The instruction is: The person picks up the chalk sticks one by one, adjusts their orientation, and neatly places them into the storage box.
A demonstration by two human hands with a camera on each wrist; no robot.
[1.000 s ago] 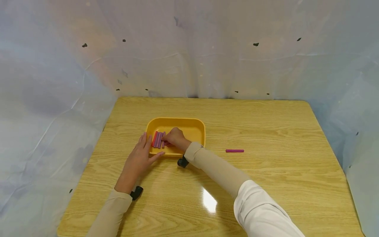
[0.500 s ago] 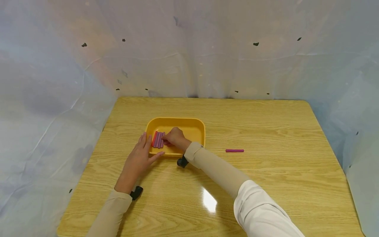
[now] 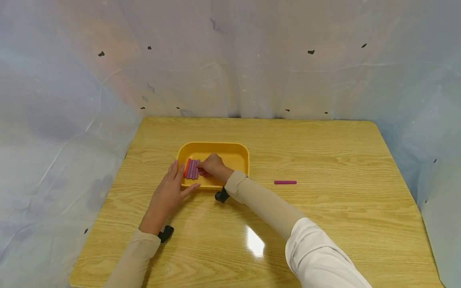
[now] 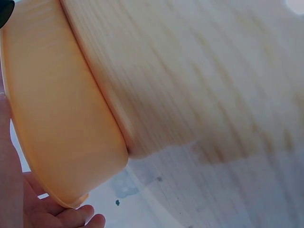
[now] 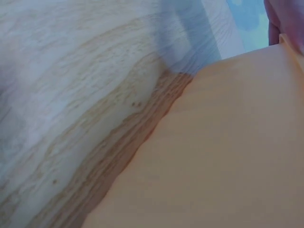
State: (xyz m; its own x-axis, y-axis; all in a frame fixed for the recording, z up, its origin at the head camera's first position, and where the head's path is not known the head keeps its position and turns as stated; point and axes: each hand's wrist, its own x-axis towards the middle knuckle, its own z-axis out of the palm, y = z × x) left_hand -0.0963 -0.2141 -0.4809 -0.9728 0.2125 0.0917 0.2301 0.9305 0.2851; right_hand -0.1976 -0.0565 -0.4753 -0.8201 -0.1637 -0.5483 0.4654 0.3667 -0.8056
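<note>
A yellow tray (image 3: pixel 230 149) holds a row of slim sticks at its left end. The leftmost is a red stick (image 3: pixel 187 168); purple sticks (image 3: pixel 192 169) lie side by side against it. With fingertips at the row's right end, my right hand (image 3: pixel 214 165) pinches the rightmost purple stick (image 3: pixel 197 169), which is partly covered. My left hand (image 3: pixel 170 191) rests on the tray's left front corner, fingers extended along the left rim and thumb along the front. The left wrist view shows the fingers (image 4: pixel 66 216) touching the tray wall (image 4: pixel 61 104). The sticks are hidden from both wrist views.
One more purple stick (image 3: pixel 285 182) lies crosswise on the wooden table (image 3: pixel 324 224), to the right of the tray. Pale sheeting (image 3: pixel 266 60) hangs behind the table and at its sides. A bright reflection shows on the near tabletop.
The rightmost purple stick has shifted left under my right fingers, closing the gap to the row. My left hand and the tray stay where they were.
</note>
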